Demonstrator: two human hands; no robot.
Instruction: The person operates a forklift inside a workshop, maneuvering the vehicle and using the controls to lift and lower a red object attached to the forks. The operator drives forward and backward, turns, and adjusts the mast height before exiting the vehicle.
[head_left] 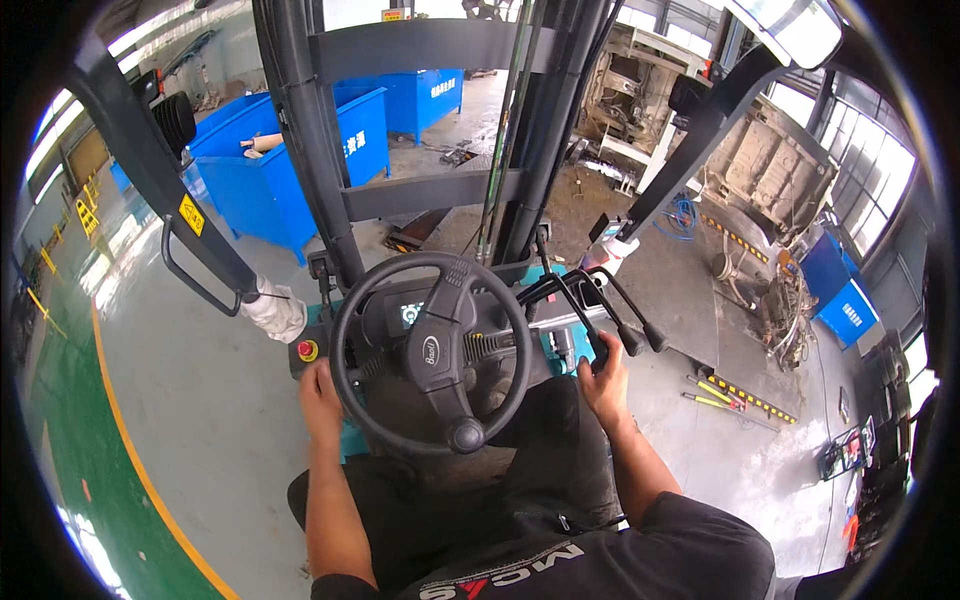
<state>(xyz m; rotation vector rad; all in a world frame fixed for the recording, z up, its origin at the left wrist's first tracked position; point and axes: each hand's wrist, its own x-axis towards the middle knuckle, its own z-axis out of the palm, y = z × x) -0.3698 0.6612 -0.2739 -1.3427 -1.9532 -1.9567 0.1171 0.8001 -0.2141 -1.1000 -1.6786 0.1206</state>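
I sit at the controls of a forklift, behind a black steering wheel (pixel 433 350) with a round spinner knob (pixel 466 434) on its near rim. My left hand (pixel 320 402) is just left of the wheel rim, below a red push button (pixel 307 350). Its fingers look curled, and whatever they hold is hidden. On the right, my right hand (pixel 605 385) is closed around the black knob of a control lever (pixel 570 297). Two more black-knobbed levers (pixel 655 337) stand right beside it. A small lit display (pixel 411 315) shows behind the wheel.
The dark mast (pixel 325 150) rises ahead, with blue bins (pixel 270 170) beyond it. To the right stand scrapped vehicle bodies (pixel 765 165), a heap of metal parts (pixel 785 310), and yellow-handled tools (pixel 715 393) on the floor. An orange line (pixel 130 435) borders green floor at left.
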